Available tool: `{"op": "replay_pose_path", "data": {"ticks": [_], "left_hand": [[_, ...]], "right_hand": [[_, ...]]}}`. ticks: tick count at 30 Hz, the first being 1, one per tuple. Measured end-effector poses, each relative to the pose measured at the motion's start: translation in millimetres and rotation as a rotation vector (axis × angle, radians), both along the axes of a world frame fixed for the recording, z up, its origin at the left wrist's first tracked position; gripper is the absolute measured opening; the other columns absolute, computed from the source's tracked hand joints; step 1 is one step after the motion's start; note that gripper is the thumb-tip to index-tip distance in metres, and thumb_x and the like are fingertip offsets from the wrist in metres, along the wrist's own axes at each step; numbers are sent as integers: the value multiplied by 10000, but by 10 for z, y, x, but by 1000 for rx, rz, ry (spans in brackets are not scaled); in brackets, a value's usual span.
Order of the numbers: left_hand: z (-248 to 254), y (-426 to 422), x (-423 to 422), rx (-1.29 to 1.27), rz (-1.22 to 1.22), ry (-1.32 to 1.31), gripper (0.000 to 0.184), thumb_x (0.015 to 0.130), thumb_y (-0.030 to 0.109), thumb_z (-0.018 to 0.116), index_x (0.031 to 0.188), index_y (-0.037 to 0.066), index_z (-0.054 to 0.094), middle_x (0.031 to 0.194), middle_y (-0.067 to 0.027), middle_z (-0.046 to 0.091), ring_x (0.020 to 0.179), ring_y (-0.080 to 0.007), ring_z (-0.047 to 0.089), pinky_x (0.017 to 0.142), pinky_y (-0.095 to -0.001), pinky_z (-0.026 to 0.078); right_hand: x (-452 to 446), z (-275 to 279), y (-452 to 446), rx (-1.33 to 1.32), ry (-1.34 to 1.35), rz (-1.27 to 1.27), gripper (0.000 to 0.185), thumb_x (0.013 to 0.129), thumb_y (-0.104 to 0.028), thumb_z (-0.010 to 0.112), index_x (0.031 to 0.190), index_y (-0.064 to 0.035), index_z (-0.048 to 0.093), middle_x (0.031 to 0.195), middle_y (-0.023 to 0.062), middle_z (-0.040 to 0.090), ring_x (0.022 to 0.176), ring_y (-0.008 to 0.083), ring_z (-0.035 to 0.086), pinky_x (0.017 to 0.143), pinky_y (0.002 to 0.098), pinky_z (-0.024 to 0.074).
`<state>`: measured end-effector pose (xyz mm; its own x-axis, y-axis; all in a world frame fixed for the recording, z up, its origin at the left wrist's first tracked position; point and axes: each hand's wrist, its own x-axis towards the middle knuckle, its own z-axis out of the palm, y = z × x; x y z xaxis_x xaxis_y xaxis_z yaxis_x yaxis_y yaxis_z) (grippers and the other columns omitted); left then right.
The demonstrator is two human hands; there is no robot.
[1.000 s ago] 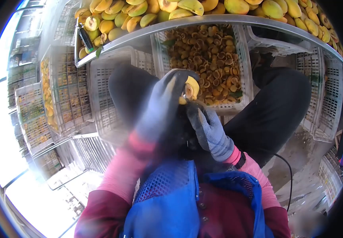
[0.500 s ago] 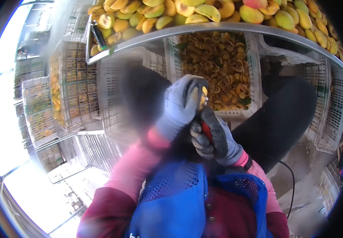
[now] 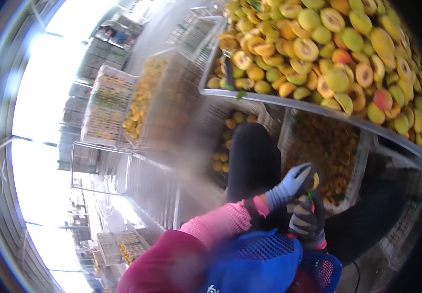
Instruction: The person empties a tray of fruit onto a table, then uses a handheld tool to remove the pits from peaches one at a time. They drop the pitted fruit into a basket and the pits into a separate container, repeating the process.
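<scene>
My left hand (image 3: 294, 184), in a grey glove with dark fingertips, is closed around a yellow peach piece (image 3: 316, 181). Most of the fruit is hidden by the fingers. Just below it, my right hand (image 3: 307, 220), gloved in grey and black, grips a red-handled tool (image 3: 313, 207); its working end cannot be made out. Both hands meet over the crate of peach scraps (image 3: 365, 163), which holds brownish, curled pieces. Above them is a metal-edged table (image 3: 289, 101) heaped with halved peaches (image 3: 306, 49), yellow, green and some red.
A dark-handled tool (image 3: 228, 72) lies at the table's left corner. Fruit-filled crates (image 3: 145, 105) stand to the left, near a metal rail frame (image 3: 72, 166). My knees (image 3: 254, 151) flank the scrap crate. A black cable (image 3: 358, 276) hangs at lower right.
The view has swung left and up, so the hands appear lower and farther right and more of the peach heap shows. Both hands keep their holds, close together.
</scene>
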<state>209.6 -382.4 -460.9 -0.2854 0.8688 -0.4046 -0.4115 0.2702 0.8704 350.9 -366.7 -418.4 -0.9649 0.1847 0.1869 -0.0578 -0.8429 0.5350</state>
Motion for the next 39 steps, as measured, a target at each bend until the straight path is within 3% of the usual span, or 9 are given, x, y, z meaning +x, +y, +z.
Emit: {"op": "replay_pose_path", "data": {"ticks": [4,8,12,17,18,19,22,27,39], "left_hand": [[30,28,-11,159,-103,432,186,787,4,604,969,34,578,887,-103,609,766,-237,606,691,-329,479],[3,-108,27,-48,171,18,187,904,235,531,971,73,597,829,-49,622,731,-166,606,652,-301,486],[616,-53,-295,-298,444,98,242,948,265,488,885,68,614,805,-40,613,718,-166,599,639,-283,473],[1185,-198,-1613,-121,313,1396,213,970,155,468,935,1,610,751,-52,621,678,-116,581,609,-254,475],[1332,-201,-1722,-285,197,1404,203,962,150,488,983,-5,617,777,-39,621,700,-104,577,636,-250,482],[1134,-290,-2102,-157,378,743,193,934,141,529,1034,1,616,853,-65,648,730,-181,612,697,-310,496],[1307,-109,-1725,258,-157,1893,227,884,162,590,1045,4,618,924,-113,653,798,-273,633,733,-359,497],[1453,268,-1656,-613,-81,2016,309,828,293,654,1044,72,646,1021,-131,622,850,-302,636,726,-380,486],[958,1432,-1822,-152,-496,1864,452,781,300,685,1148,92,525,938,-144,646,865,-340,634,739,-420,496]], "right_hand": [[-70,-59,-18,28,34,-32,526,989,-495,265,1029,-46,535,591,-25,422,449,62,427,374,210,401],[-75,68,88,10,191,-109,486,993,-480,265,975,-70,524,591,-11,424,455,66,434,383,216,408],[73,-113,71,0,-327,-29,431,978,-498,342,827,-110,456,542,-22,385,364,83,349,311,219,301],[45,-237,134,-1,-264,-40,454,985,-458,359,814,-65,508,567,-17,357,422,76,346,340,219,304],[62,-247,152,54,-237,-54,446,991,-439,355,841,-57,531,582,-14,367,434,69,348,345,209,304],[62,-254,156,41,-287,-36,419,981,-447,385,842,-81,535,576,-19,364,415,70,328,335,207,286],[53,-305,153,120,-557,26,397,961,-467,432,838,-104,537,578,-17,381,404,68,322,335,207,276],[79,-232,229,199,-827,96,407,918,-518,495,823,-123,527,589,-21,418,407,65,344,339,204,273],[-24,-432,190,674,-1293,-82,422,877,-559,538,860,-137,540,573,-26,462,415,81,418,355,223,324]]}}
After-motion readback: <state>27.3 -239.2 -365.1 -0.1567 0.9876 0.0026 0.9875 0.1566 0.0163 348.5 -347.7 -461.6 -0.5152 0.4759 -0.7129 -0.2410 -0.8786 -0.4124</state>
